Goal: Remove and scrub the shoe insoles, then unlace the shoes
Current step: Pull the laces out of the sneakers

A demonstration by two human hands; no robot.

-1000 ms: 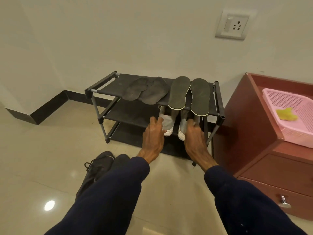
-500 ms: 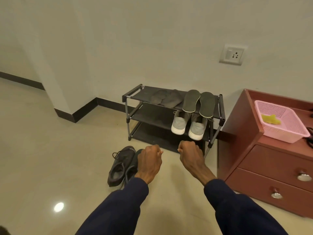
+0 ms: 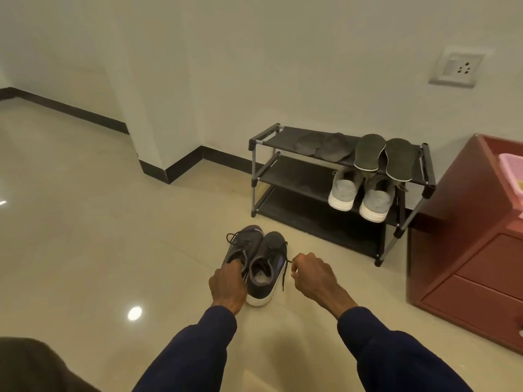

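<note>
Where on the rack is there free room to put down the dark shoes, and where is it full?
Middle shelf: bare left of the grey shoes. Bottom shelf: nothing shows on it. Top shelf is crowded; dark insoles and green insoles leave only its left end free. The floor left of the dark shoes is bare too.

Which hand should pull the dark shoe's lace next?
The right hand: it pinches the lace of the right shoe, ready to pull. The left hand holds the left shoe, away from that lace.
</note>
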